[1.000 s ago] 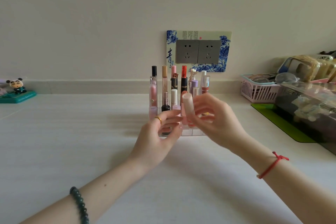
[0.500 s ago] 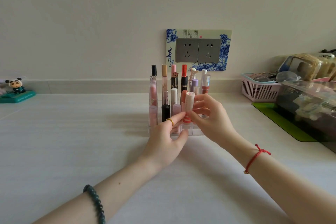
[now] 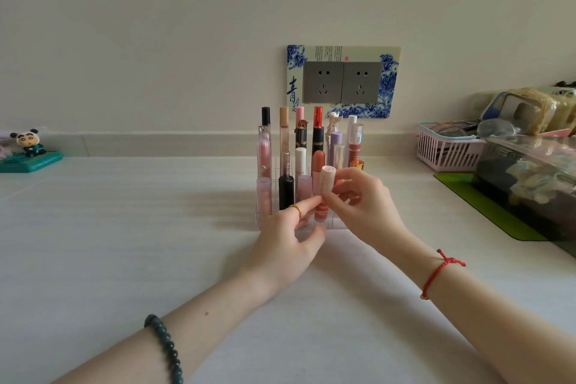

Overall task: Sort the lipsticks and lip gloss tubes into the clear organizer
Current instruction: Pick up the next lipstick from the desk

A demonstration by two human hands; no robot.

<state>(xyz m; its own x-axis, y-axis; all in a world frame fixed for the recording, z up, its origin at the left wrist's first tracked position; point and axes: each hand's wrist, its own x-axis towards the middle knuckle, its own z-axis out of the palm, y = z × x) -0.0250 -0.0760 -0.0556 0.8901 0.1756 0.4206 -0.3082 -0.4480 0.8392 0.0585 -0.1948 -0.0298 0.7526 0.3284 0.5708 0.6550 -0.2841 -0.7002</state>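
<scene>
From the head view, the right hand (image 3: 361,209) pinches a pale pink tube (image 3: 324,193) near its middle, grip closed on it, holding it upright with its lower end in a front slot of the organizer (image 3: 265,221), probably so it drops straight in. The left hand (image 3: 290,240) rests at the organizer's front edge, fingers loosely curled and holding nothing, seemingly to steady it on the tabletop (image 3: 124,227). Other tubes already stand in the rows behind.

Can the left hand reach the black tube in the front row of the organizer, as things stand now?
Probably yes. The left hand rests at the front of the clear organizer, and the black tube stands just above its fingers with nothing between them.
</scene>
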